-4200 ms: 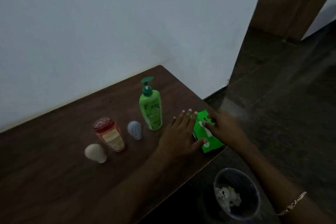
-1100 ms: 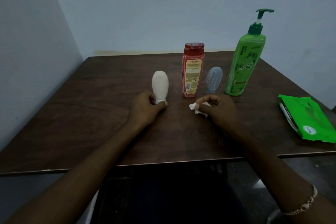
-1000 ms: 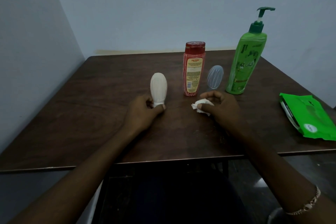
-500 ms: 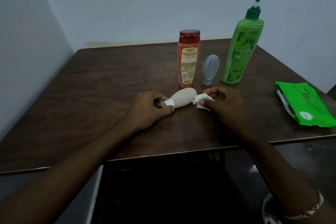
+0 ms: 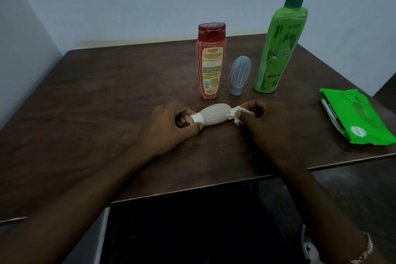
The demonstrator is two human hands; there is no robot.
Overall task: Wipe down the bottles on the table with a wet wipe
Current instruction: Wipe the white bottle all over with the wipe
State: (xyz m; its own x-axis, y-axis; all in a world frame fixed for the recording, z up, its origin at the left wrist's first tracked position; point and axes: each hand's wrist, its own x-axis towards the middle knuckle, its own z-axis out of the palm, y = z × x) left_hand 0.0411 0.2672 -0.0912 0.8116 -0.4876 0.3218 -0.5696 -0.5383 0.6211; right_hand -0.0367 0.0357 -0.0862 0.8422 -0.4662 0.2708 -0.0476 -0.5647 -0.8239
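Forearms reach in over the near edge, a bracelet [image 5: 364,251] on the right wrist partly cut off by the frame. Beyond them the left hand [image 5: 169,126] has its fingers curled round the cap end of the small white bottle [image 5: 212,115], which lies on its side low over the tabletop [image 5: 96,103]; whether it rests there I cannot tell. The right hand [image 5: 263,122] pinches a crumpled wet wipe [image 5: 236,114] against the bottle's rounded end.

To do this well, I judge the left fingers should turn the bottle slowly while the wipe travels from rounded end to cap, covering the ribbed sides and the hidden underside. How damp the wipe is cannot be made out.

Farther back the red bottle [image 5: 211,62], the small bluish bottle [image 5: 240,75] and the green pump bottle [image 5: 278,49] stand upright, their far sides unseen. The green wipe pack [image 5: 355,118] lies well apart at the right.
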